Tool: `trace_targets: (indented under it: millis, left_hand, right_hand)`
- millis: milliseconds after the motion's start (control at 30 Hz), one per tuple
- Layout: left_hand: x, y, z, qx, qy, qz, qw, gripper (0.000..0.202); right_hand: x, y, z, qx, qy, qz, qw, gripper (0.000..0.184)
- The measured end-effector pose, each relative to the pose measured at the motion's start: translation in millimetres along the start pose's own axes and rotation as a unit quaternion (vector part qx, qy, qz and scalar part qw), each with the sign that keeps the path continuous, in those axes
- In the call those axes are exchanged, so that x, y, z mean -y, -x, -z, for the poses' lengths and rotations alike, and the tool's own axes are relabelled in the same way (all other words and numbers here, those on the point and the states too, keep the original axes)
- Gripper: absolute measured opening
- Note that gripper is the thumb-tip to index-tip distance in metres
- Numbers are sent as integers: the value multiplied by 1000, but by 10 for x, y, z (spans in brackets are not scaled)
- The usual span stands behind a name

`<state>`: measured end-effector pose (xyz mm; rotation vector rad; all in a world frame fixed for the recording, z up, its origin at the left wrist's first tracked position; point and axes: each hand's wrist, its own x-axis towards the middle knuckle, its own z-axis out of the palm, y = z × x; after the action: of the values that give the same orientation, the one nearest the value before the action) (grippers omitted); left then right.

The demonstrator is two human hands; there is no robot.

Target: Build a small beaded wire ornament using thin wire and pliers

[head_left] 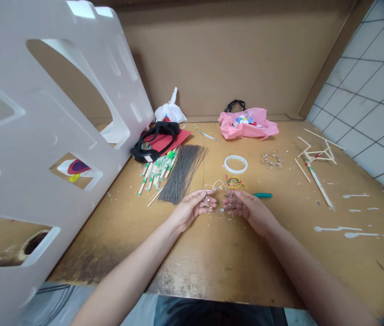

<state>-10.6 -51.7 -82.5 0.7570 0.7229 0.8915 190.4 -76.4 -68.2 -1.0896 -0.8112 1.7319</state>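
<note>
Above the middle of the wooden table, a loop of thin bent wire with small pale beads is held between both hands. My left hand pinches its left side, thumb on top and fingers curled beneath. On the opposite side, my right hand grips the loop between thumb and fingers. Just beyond the loop lies a small tangle of red, yellow and green bands. A teal-handled tool rests beside my right hand, partly hidden. Farther right is a similar beaded wire ring.
A roll of white tape, dark wires and green-wrapped sticks lie beyond the hands. Black headgear rests on red sheets. A pink bag and white bag stand behind. A stick frame lies right; a white plastic panel borders the left.
</note>
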Motion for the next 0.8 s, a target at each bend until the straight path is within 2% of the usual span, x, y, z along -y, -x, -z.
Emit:
trace_targets:
  millis: [200,267,333,367,400,433,467,533,600,667,800]
  left_hand:
    - [10,-13,6,-10,3,9,1000,28]
    - [28,-15,4,-14,-34,6,999,32]
    - [42,4,-14,-44,-122,-43,991,38]
    - [44,24,-31,-66,-190,-93,975,42]
    - [44,50,-51,-84,-268,-149,948,47]
    - [40,82,-73,-97,-354,-221,903,55]
    - [35,116,-97,-69,-447,-267,851,68]
    - [26,179,-140,17,-580,-297,758,89]
    - [24,219,-167,53,-647,-300,699,99]
    - [30,230,-173,57,-681,-294,669,104]
    - [56,211,-154,63,-705,-272,652,104]
  right_hand:
    - [-35,8,-25,0,-1,6,1000,30]
    - [-43,9,-32,-10,-6,1,1000,31]
    - [-51,14,-42,-27,3,-8,1000,32]
    - [-55,20,-49,-37,11,-11,999,33]
    - [-62,28,-60,-47,21,-14,999,33]
    - [-69,38,-73,-55,29,-15,998,33]
    - [-77,51,-88,-60,35,-14,997,34]
    - [-91,76,-123,-60,35,-6,998,34]
    - [-96,95,-154,-50,19,2,999,34]
    - [-92,103,-173,-39,-3,0,999,33]
    - [-80,105,-176,-14,-34,-15,999,32]
